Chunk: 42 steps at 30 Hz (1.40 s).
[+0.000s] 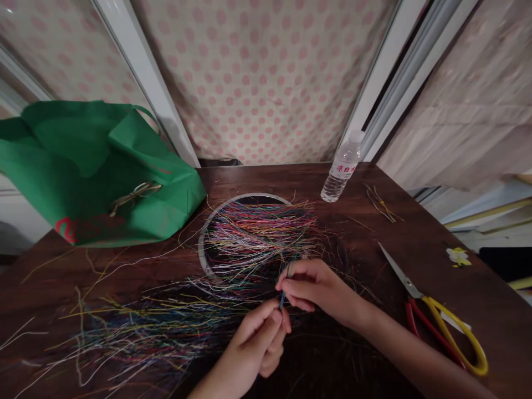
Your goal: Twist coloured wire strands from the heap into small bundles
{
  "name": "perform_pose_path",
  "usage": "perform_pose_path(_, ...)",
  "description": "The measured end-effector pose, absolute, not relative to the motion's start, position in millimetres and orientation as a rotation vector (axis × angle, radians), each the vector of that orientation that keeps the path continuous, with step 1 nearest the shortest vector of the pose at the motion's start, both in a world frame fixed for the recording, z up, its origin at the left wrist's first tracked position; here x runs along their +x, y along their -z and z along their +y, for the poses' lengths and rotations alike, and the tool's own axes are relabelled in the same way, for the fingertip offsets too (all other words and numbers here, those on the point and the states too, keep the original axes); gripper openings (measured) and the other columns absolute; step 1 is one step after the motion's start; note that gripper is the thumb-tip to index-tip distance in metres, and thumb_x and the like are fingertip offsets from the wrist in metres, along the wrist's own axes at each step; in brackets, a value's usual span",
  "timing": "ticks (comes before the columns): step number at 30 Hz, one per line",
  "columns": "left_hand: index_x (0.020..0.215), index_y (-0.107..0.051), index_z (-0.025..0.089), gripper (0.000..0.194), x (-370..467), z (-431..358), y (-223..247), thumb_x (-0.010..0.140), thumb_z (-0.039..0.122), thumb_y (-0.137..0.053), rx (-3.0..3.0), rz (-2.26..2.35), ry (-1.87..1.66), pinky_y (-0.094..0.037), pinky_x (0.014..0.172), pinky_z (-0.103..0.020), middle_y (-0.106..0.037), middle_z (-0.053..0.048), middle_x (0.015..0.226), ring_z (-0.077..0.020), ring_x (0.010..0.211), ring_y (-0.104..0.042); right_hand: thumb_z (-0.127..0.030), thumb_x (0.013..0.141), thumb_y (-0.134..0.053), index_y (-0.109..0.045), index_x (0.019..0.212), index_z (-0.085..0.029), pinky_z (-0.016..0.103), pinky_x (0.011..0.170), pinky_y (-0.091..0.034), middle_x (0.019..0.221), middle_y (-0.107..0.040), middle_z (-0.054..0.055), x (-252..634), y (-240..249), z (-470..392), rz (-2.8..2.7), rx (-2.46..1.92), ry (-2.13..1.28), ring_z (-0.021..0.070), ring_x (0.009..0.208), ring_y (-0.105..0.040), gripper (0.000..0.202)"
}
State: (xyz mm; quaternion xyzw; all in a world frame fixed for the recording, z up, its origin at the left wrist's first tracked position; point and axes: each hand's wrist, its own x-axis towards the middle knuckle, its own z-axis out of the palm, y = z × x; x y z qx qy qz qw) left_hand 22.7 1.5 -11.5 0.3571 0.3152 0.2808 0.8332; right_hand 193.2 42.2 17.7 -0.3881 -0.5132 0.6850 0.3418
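Note:
A thin blue wire (282, 300) runs between my two hands at the near middle of the table. My left hand (260, 338) pinches its lower end between thumb and forefinger, the other fingers curled. Just above and to the right, my right hand (310, 282) pinches the wire higher up. Its upper part points toward a pile of fine multicoloured wires (257, 230), which lies over a round, pale-rimmed opening or plate (202, 252). A second heap of coloured wires (162, 327) spreads to the left of my left hand.
A green bag (166, 188) with glasses (135, 197) on it stands at the left. A water bottle (343, 166) is at the back right. Open scissors (415, 293) lie right of my right forearm, near a yellow-white flower-like piece (458, 256). Loose wires (381, 204) lie behind them.

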Motion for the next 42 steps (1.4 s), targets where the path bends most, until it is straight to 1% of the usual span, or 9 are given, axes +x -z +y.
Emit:
perform_pose_path(9,0.082,-0.045,0.02,0.034,25,0,7,0.086,0.054,-0.051,0.749,0.679,-0.563,-0.014,0.034,-0.017,-0.024,0.012,0.051,-0.0029,0.036,-0.013,-0.027,0.086,-0.057,-0.058,0.077,-0.014,0.017,0.039,-0.031,0.054,-0.057,-0.004,192,-14,41,-1.386,-0.993,-1.847,0.0038,0.04,-0.042,0.015)
perform_pose_path(13,0.083,-0.045,0.021,0.033,26,1,10,0.087,0.053,-0.049,0.752,0.703,-0.615,-0.015,0.032,-0.016,-0.023,0.013,0.049,-0.003,0.035,-0.012,-0.021,0.082,-0.062,-0.059,0.089,-0.015,0.019,0.051,-0.039,0.06,-0.06,-0.003,190,-18,40,-1.425,-1.012,-1.801,0.0069,0.053,-0.052,0.01)
perform_pose_path(16,0.087,-0.046,0.02,0.032,27,0,12,0.089,0.052,-0.045,0.868,0.756,-0.646,-0.016,0.032,-0.016,-0.024,0.012,0.05,-0.0038,0.036,-0.014,-0.016,0.083,-0.057,-0.057,0.079,-0.015,0.021,0.055,-0.04,0.058,-0.056,-0.004,186,-21,38,-1.431,-1.14,-1.684,0.0077,0.055,-0.053,0.004)
perform_pose_path(18,0.086,-0.045,0.02,0.03,27,-2,14,0.091,0.049,-0.042,0.955,0.805,-0.64,-0.017,0.033,-0.016,-0.026,0.011,0.052,-0.0044,0.037,-0.016,-0.014,0.085,-0.051,-0.055,0.075,-0.015,0.019,0.051,-0.038,0.056,-0.055,-0.004,183,-20,36,-1.448,-1.229,-1.641,0.0065,0.051,-0.05,0.011)
perform_pose_path(24,0.089,-0.049,0.02,0.026,26,-1,20,0.095,0.041,-0.036,1.106,0.925,-0.642,-0.022,0.038,-0.02,-0.027,0.009,0.055,-0.0069,0.042,-0.021,-0.021,0.089,-0.048,-0.058,0.077,-0.013,0.018,0.044,-0.036,0.061,-0.056,-0.002,183,-12,35,-1.526,-1.211,-1.692,0.005,0.048,-0.046,0.017)
perform_pose_path(30,0.094,-0.049,0.02,0.019,27,-1,18,0.096,0.034,-0.035,1.065,0.898,-0.691,-0.018,0.036,-0.019,-0.026,0.01,0.052,-0.0058,0.039,-0.018,-0.028,0.087,-0.053,-0.059,0.083,-0.013,0.018,0.04,-0.036,0.061,-0.059,-0.001,186,-11,41,-1.35,-1.132,-1.693,0.0045,0.041,-0.045,0.017)
perform_pose_path(36,0.084,-0.046,0.02,0.022,30,-1,18,0.095,0.038,-0.04,0.923,0.859,-0.752,-0.018,0.033,-0.015,-0.028,0.011,0.051,-0.0037,0.037,-0.017,-0.028,0.087,-0.055,-0.06,0.077,-0.013,0.018,0.04,-0.036,0.06,-0.057,-0.002,184,-7,41,-1.361,-1.09,-1.734,0.004,0.041,-0.045,0.019)
perform_pose_path(39,0.083,-0.045,0.02,0.025,31,1,18,0.092,0.043,-0.044,0.831,0.832,-0.77,-0.017,0.031,-0.013,-0.026,0.012,0.05,-0.0032,0.036,-0.015,-0.028,0.087,-0.055,-0.06,0.083,-0.013,0.019,0.041,-0.038,0.062,-0.058,-0.002,185,-5,41,-1.323,-1.064,-1.75,0.0049,0.042,-0.047,0.017)
perform_pose_path(42,0.084,-0.046,0.02,0.024,30,2,17,0.091,0.043,-0.047,0.782,0.816,-0.764,-0.017,0.031,-0.013,-0.025,0.012,0.049,-0.003,0.035,-0.014,-0.028,0.087,-0.054,-0.058,0.087,-0.014,0.02,0.041,-0.039,0.062,-0.059,-0.002,186,-5,42,-1.3,-1.057,-1.753,0.0059,0.042,-0.048,0.015)
